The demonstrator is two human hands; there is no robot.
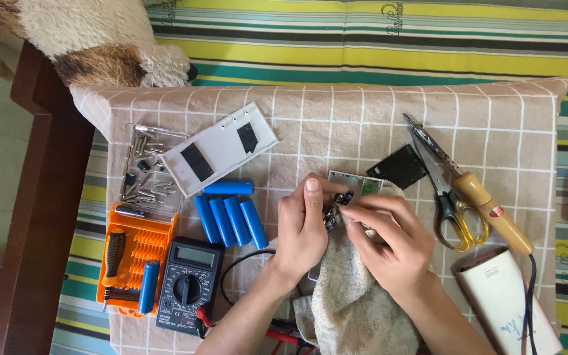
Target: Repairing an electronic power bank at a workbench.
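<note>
Both hands (346, 227) pinch circuit board (338, 204) — (over towel (350, 296)).

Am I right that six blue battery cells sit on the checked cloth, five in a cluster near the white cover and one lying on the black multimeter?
Not quite. The head view shows the lone blue cell lying on the orange screwdriver case, not on the black multimeter. The other five blue cells do sit clustered on the checked cloth by the white cover.

Blue cylindrical cells (231, 217) at nine o'clock of centre; orange screwdriver case (133, 253) at eight; beige white-gridded cloth (336, 125); yellow-green striped bedding (376, 46) at twelve; black, possibly plastic, panel (397, 166) at two.
</note>
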